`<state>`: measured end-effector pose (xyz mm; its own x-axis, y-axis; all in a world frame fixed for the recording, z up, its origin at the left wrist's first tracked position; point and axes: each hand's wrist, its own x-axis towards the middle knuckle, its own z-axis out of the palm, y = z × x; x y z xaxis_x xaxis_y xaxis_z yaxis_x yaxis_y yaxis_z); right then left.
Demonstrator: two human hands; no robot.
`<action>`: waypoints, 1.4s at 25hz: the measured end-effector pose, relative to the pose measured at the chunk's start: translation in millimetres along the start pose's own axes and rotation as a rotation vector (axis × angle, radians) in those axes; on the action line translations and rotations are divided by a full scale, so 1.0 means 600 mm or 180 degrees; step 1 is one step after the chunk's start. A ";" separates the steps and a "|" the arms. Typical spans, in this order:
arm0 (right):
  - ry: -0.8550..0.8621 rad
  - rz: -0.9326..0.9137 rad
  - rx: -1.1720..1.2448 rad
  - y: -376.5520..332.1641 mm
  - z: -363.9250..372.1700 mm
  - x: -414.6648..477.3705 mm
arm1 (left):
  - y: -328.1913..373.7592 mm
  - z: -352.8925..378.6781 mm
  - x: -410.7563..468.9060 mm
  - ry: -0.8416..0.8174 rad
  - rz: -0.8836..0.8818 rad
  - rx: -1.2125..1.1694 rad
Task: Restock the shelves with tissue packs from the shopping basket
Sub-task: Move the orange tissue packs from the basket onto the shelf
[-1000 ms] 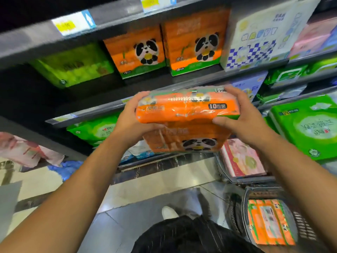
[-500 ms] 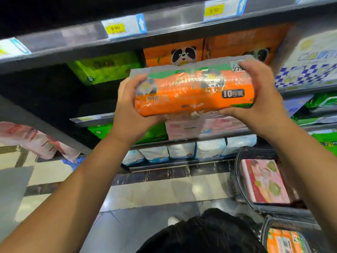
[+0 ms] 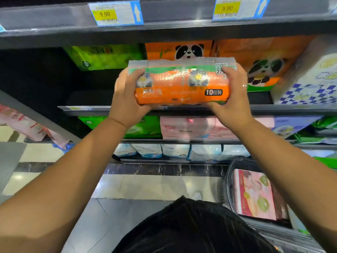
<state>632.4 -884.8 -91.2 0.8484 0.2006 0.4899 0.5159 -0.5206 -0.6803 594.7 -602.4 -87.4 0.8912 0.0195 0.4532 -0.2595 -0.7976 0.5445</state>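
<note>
We gripped the orange tissue pack (image 3: 182, 84) by its ends with our left hand (image 3: 125, 99) and right hand (image 3: 235, 101), its long axis sideways before the shelf (image 3: 87, 108) (its face read "10包装"); a price tag (image 3: 114, 13) said 9.90.

Both hands (image 3: 127, 99) grip orange pack (image 3: 182, 84).

Both arms bare, stretched forward and upward, converging toward centre view. Left forearm (image 3: 76, 167) enters from lower left, right forearm (image 3: 288, 157) from lower right, both on a diagonal. Wrists roughly in line with the forearms. Left hand (image 3: 127, 99) grips the left end of the orange tissue pack (image 3: 182, 88), palm against its side, a digit hooked over the upper corner. Right hand (image 3: 235, 99) mirrors this on the right end. Thin ring (image 3: 244, 86) on a right finger. Hands about level and well apart, pack spanning between them.
</note>
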 end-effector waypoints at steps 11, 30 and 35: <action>-0.0133 0.0318 -0.0047 0.041 0.020 0.086 | -0.005 0.037 0.071 0.0150 -0.0449 -0.0091; 0.0317 0.1651 0.0680 0.069 0.100 0.114 | -0.046 0.103 0.109 0.0110 -0.1770 -0.1352; 0.0304 0.1895 0.0381 0.074 0.126 0.131 | -0.064 0.105 0.135 0.0003 -0.1890 -0.1392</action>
<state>730.9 -829.3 -124.2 0.9835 -0.1741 0.0498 -0.0289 -0.4226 -0.9059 700.2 -608.2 -116.2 0.9274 0.3741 -0.0050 0.1419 -0.3393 0.9299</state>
